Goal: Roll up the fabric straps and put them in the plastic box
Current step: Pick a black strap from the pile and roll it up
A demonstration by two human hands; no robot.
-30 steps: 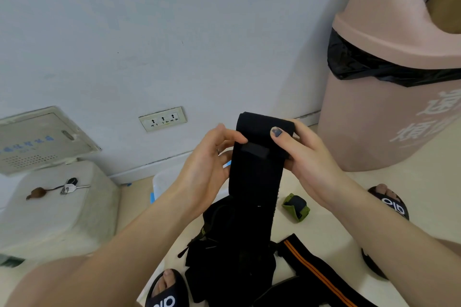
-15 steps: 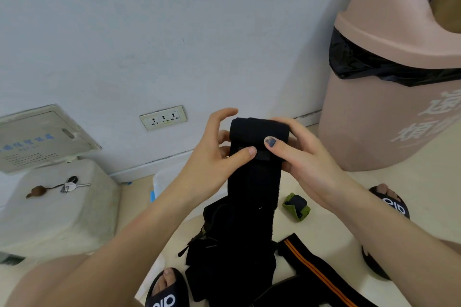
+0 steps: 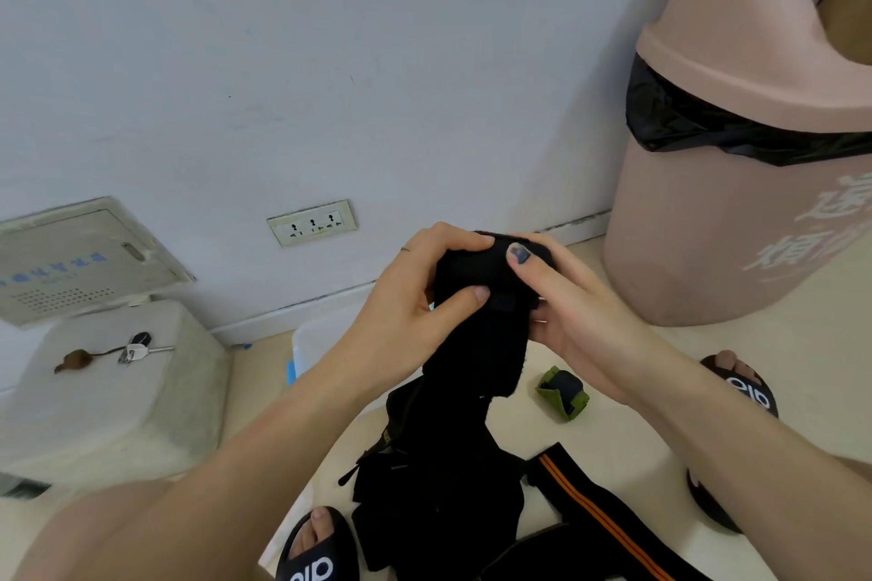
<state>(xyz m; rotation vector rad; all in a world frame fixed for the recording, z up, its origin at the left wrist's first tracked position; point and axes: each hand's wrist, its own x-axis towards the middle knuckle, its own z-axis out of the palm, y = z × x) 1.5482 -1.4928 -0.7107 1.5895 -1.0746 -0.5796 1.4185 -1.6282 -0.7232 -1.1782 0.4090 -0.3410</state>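
Both hands, left (image 3: 406, 297) and right (image 3: 573, 304), pinch the strap (image 3: 481, 297) mid-frame; keep wraps tight, edges probably aligned.

The top of the black strap (image 3: 481, 326) now sits as a thicker, rounder roll between both hands, where a second ago a flatter folded end stood upright above them. The left hand (image 3: 415, 293) closes over the roll from 9 o'clock: its fingers, spread half a second ago, now curl across the top, and its thumb presses the front face. The right hand (image 3: 566, 297) wraps round from 3 o'clock, its thumb shifted up onto the crown. The hanging length below the hands is shorter, its lower end drawn up toward 12 o'clock.
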